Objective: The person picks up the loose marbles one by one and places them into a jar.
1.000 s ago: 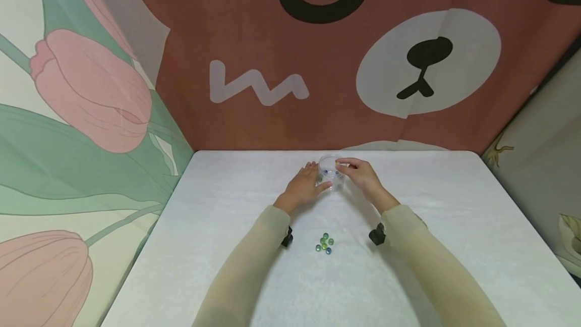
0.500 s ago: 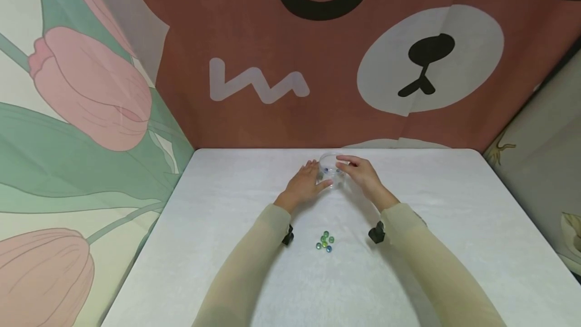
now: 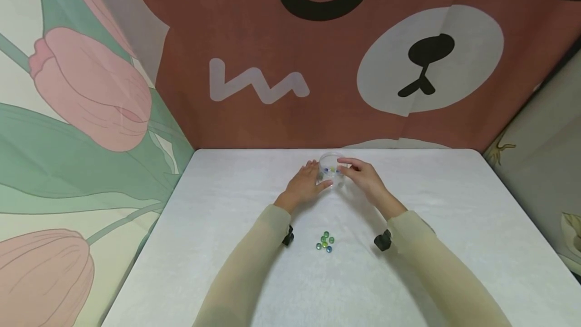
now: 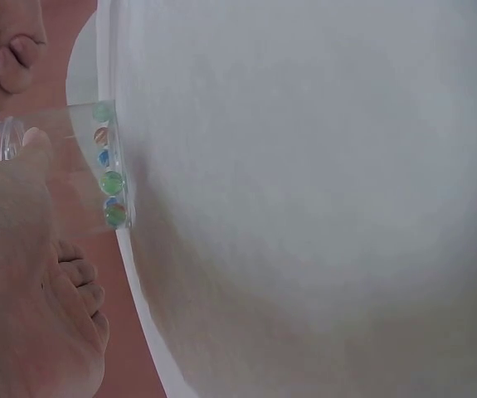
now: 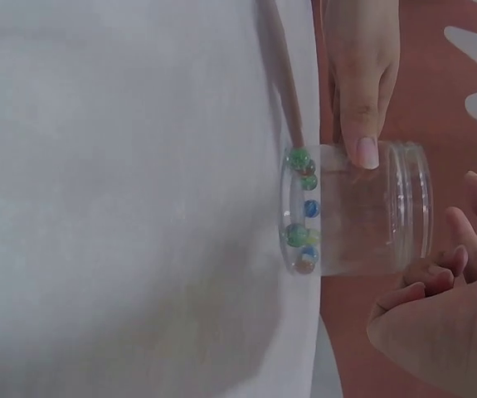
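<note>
Nearest, between two pale sleeves (image 3: 245, 261), a small cluster of green, yellowish and blue marbles (image 3: 324, 245) lies on the white table (image 3: 204, 226). Beyond it, the left hand (image 3: 303, 186) lies with straight fingers along the left side of an upright clear jar (image 5: 358, 215), thumb touching its front. The right hand (image 3: 366, 179) is loosely bent at the jar's mouth, thumb and forefinger parted, holding nothing; its fingertips overlap the rim, and contact is unclear. Several marbles rest on the jar's bottom. Behind stands a reddish-brown printed backdrop (image 3: 249, 127).
</note>
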A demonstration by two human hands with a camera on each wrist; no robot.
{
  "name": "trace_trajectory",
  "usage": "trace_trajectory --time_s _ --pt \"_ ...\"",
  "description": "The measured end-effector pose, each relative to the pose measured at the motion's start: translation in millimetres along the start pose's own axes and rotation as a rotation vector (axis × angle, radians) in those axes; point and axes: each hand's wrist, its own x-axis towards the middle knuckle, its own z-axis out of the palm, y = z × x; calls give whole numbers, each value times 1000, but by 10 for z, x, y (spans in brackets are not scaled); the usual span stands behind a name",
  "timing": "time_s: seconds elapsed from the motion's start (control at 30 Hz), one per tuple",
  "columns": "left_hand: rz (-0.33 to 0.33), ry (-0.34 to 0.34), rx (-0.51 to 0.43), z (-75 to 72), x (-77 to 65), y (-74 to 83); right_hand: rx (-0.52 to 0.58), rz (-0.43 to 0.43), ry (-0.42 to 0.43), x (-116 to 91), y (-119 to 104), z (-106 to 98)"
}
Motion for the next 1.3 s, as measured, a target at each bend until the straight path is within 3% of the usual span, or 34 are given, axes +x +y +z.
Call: trace_trajectory --time_s 0.6,0.9,1.3 --pt "10 8 7 -6 -8 -4 -3 -15 -202 -477 -51 22" --pt "9 8 6 -14 1 -7 -44 -86 -257 -578 -22 25" --pt "-12 11 -9 -14 -16 9 -156 -47 -411 -702 109 67"
